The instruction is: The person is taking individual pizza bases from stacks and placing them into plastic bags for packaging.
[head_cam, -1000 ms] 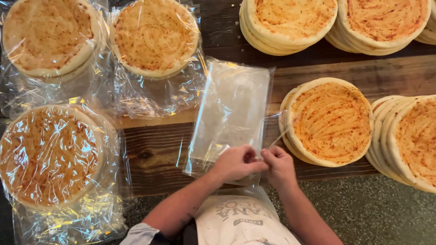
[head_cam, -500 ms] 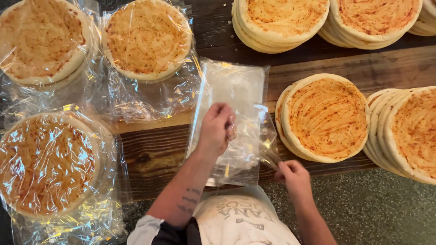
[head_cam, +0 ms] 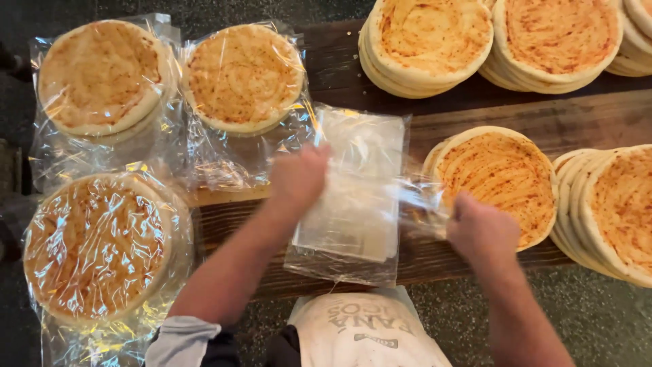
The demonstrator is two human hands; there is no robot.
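A stack of clear plastic bags (head_cam: 353,224) lies on the wooden board (head_cam: 584,115) in front of me. My left hand (head_cam: 299,178), blurred by motion, is closed at the stack's upper left edge on one clear bag. My right hand (head_cam: 481,231) grips the same bag's other side, and its film (head_cam: 421,204) is stretched between my hands. Just beyond my right hand sits an unwrapped stack of round flatbreads with orange-red topping (head_cam: 506,173).
Three bagged flatbread stacks lie at the left (head_cam: 102,75), (head_cam: 244,75), (head_cam: 95,245). More unwrapped flatbread stacks stand at the back (head_cam: 428,41), (head_cam: 557,34) and the far right (head_cam: 618,204). Speckled stone counter (head_cam: 611,319) runs along the near edge, by my white apron (head_cam: 367,333).
My hands, together at the stack's near edge a second ago, have spread apart. The left went up and left over the bags, and the right moved right, drawing a bag's film out.
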